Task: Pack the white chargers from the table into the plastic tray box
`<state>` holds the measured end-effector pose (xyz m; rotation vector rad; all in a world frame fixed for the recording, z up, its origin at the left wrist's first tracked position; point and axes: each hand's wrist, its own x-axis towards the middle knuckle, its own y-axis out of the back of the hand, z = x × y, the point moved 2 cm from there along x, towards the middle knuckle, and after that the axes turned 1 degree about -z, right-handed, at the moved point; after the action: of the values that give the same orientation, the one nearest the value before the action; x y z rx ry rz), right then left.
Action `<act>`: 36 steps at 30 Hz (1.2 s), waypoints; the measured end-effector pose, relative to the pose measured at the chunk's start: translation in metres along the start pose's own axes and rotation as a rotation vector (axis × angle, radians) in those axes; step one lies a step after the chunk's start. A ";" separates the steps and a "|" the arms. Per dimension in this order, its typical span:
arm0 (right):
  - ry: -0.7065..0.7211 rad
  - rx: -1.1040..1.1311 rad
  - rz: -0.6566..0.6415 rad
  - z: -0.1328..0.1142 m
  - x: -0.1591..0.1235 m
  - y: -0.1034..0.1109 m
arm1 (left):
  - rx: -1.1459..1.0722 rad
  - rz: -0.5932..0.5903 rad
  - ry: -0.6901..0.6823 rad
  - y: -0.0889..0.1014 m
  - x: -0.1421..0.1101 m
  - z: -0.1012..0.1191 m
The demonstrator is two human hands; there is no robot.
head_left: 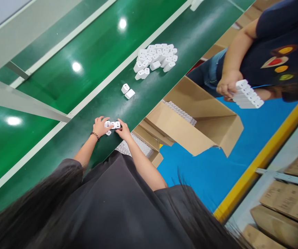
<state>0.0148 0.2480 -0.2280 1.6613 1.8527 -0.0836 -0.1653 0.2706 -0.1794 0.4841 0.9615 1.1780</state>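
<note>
On the green work surface (86,148), several white charger blocks (113,125) with dark port slots stand close together between my hands. My left hand (100,127), a dark coiled band at its wrist, curls its fingers around the left side of this group. From the right, my right hand (123,130) presses its thumb and fingers against the end block. One more charger block (108,132) sits just below the group, beside my left fingers. Farther up the surface are two loose charger blocks, one upright (125,88) and one lying down (129,94).
A cluster of white charger blocks (155,55) stands farther along. Right of the surface is an open cardboard box (180,128) with white pieces in rows; another box (154,157) is nearer me. A co-worker's hand (229,83) holds a row of white blocks (249,95). Boxes (289,197) fill a rack.
</note>
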 end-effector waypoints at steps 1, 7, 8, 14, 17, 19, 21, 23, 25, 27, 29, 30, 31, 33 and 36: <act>-0.034 0.004 0.007 0.000 0.001 0.003 | -0.004 0.026 0.042 0.007 0.002 -0.005; -0.197 0.003 -0.062 -0.012 0.018 0.016 | -0.054 -0.046 0.308 0.034 0.021 -0.042; -0.203 -0.005 -0.072 -0.017 0.021 0.016 | -0.074 -0.077 0.318 0.034 0.024 -0.044; -0.112 0.006 0.023 -0.046 0.034 0.012 | -0.248 0.050 0.285 0.032 0.027 -0.042; -0.030 0.052 0.123 -0.053 0.033 0.009 | -0.381 0.182 0.269 0.031 0.021 -0.045; 0.015 0.094 0.164 -0.053 0.030 0.004 | -0.473 0.259 0.268 0.027 0.019 -0.048; 0.051 0.140 0.187 -0.050 0.025 -0.004 | -0.561 0.326 0.258 0.021 0.017 -0.052; 0.080 0.176 0.214 -0.044 0.022 -0.011 | -0.635 0.385 0.234 0.016 0.016 -0.056; 0.099 0.204 0.241 -0.038 0.019 -0.015 | -0.693 0.436 0.204 0.012 0.014 -0.060; 0.117 0.231 0.253 -0.032 0.018 -0.017 | -0.739 0.479 0.172 0.009 0.011 -0.064; 0.147 0.261 0.246 -0.027 0.018 -0.020 | -0.780 0.511 0.136 0.006 0.008 -0.067; 0.167 0.274 0.238 -0.025 0.017 -0.021 | -0.799 0.523 0.117 0.005 0.006 -0.068; 0.188 0.284 0.230 -0.023 0.017 -0.022 | -0.816 0.532 0.099 0.003 0.004 -0.070; 0.226 0.294 0.211 -0.018 0.014 -0.025 | -0.845 0.543 0.066 -0.001 -0.001 -0.072; 0.273 0.281 0.173 -0.011 0.006 -0.026 | -0.872 0.545 0.043 -0.007 -0.008 -0.077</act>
<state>-0.0137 0.2536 -0.2314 2.1105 1.9544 -0.0478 -0.2254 0.2493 -0.2231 -0.0014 0.2673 1.9550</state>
